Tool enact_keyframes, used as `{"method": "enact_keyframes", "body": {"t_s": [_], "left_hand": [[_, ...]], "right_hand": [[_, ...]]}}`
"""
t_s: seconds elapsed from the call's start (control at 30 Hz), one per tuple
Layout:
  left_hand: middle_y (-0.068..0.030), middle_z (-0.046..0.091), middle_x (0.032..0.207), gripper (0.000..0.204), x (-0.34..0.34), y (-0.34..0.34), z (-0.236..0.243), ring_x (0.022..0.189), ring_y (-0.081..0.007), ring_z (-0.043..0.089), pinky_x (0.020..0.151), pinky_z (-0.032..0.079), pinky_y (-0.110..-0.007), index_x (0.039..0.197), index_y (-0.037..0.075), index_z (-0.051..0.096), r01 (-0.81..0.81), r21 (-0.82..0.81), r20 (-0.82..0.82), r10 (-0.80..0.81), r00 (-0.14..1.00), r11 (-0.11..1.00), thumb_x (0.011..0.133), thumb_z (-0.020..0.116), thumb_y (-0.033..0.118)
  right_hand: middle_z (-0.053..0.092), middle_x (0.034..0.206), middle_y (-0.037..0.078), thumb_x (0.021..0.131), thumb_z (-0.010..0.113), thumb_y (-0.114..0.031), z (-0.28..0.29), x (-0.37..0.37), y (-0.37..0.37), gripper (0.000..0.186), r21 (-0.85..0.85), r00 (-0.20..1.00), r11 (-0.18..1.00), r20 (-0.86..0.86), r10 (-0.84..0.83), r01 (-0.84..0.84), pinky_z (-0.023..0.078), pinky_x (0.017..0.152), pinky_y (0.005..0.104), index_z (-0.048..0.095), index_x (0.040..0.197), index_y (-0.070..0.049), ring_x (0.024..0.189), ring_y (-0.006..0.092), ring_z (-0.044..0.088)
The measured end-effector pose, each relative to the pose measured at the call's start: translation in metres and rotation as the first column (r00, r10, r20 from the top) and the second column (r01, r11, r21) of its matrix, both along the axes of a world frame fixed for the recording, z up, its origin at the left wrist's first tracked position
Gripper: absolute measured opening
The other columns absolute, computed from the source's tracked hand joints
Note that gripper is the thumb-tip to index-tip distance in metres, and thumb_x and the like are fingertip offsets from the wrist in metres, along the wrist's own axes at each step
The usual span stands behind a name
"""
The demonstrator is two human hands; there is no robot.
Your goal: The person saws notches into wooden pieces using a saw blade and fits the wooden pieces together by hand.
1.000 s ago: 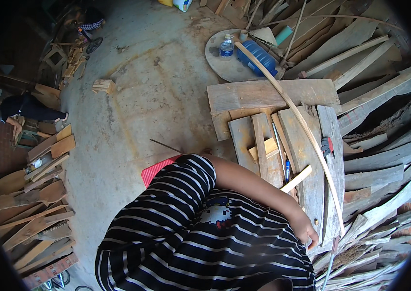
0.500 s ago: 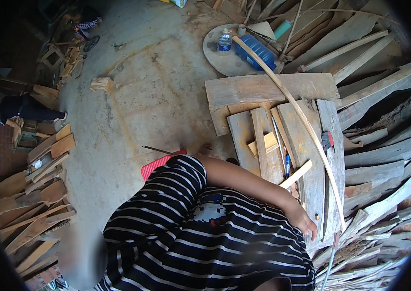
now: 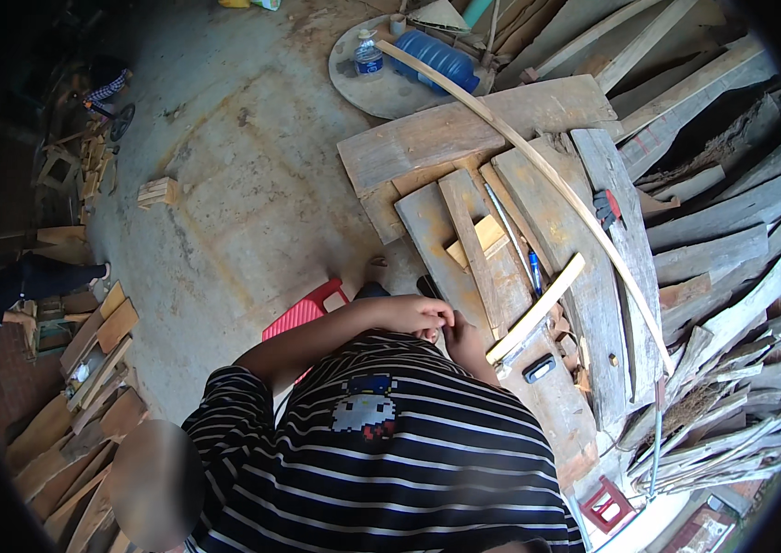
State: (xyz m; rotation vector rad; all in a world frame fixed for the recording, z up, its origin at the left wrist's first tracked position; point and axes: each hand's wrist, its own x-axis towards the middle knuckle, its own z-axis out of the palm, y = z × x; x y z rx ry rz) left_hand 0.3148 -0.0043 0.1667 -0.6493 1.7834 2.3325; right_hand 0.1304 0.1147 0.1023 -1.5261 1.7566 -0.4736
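Observation:
In front of my striped shirt, my left hand [image 3: 420, 316] and my right hand [image 3: 467, 347] meet, fingertips close together. The fingers of both are curled in; whatever they may hold is too small or hidden to name. Just right of my right hand, a pale wood strip [image 3: 538, 309] lies slantwise across the plank bench. Beside it are a small dark oblong object with a light top [image 3: 539, 368] and a blue marker pen [image 3: 535, 274]. A narrow board [image 3: 472, 249] rests over a yellowish wood block [image 3: 490, 238].
A long curved wood strip [image 3: 538, 166] spans the bench, near a red-and-black glove [image 3: 607, 209]. A red plastic stool [image 3: 303, 311] stands left of my hands. Beyond are a round table [image 3: 346, 78] with a blue water jug [image 3: 432, 61], stacked planks [image 3: 713, 263], and a bending person [image 3: 40, 281].
My left arm, stretched across to the bench's right, has drawn back to my middle. My right hand now shows beside it. The view has shifted, uncovering the small dark object.

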Motion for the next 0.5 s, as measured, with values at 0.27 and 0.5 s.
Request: {"method": "enact_keyframes", "body": {"t_s": [0.27, 0.5], "left_hand": [[-0.0238, 0.054, 0.128, 0.045, 0.073, 0.030, -0.086, 0.114, -0.0423, 0.056, 0.097, 0.046, -0.049, 0.118, -0.001, 0.056, 0.300, -0.374, 0.829, 0.171, 0.533, 0.878, 0.090, 0.053, 0.035], [-0.0166, 0.048, 0.131, 0.056, -0.075, 0.005, -0.099, 0.128, -0.0314, 0.043, 0.106, 0.035, -0.045, 0.122, 0.003, 0.051, 0.281, -0.943, 0.284, -0.010, 0.959, 0.180, 0.075, 0.071, 0.027]], "right_hand": [[0.051, 0.065, 0.002, 0.102, 0.047, -0.022, -0.051, -0.032, 0.098, 0.023, 0.083, 0.596, 0.666, 0.375, -0.710, 0.741, 0.041, 0.053, 0.0283, 0.056, 0.111, -0.002, 0.057, 0.0115, 0.050], [0.056, 0.064, 0.009, 0.102, 0.048, -0.027, -0.074, -0.005, 0.081, 0.027, 0.100, 0.529, 0.565, 0.251, -0.811, 0.819, 0.044, 0.055, 0.0342, 0.058, 0.098, -0.002, 0.056, 0.0188, 0.055]]}}
